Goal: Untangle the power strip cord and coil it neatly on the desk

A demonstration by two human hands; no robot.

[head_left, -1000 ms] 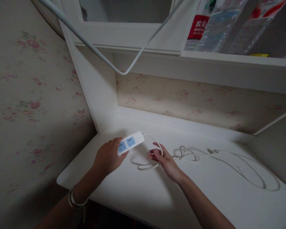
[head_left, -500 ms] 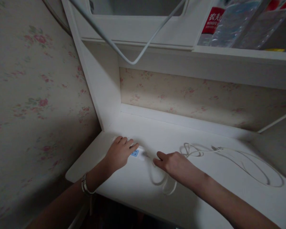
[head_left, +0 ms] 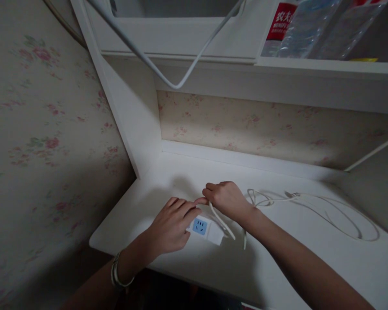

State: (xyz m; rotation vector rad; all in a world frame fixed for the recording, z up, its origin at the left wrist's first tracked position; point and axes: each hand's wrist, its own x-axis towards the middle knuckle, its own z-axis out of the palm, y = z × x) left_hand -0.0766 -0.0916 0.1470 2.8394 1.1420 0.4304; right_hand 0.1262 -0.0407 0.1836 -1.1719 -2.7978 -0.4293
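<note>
My left hand (head_left: 173, 221), with a silver bangle at the wrist, is closed over a white power strip (head_left: 215, 233). One blue socket face shows to the right of my fingers; the strip's left part is hidden beneath the hand. Just right of it, my right hand (head_left: 225, 196) pinches the strip's white cord (head_left: 220, 221). A bend of that cord hangs below my fingers, beside the strip's end. The two hands nearly meet, my left fingertips close to the right fingers.
A thin white cable (head_left: 330, 206) lies in loose loops on the right of the white desk (head_left: 123, 221). Above, a bent white rod (head_left: 177, 86) crosses the view before the cabinet. Plastic bottles (head_left: 307, 30) occupy the upper right shelf. Flowered wallpaper (head_left: 51, 142) covers the left wall.
My left hand has moved right with the power strip, which now tilts toward me. My right hand has moved up and closer to the left, drawing the cord with it.
</note>
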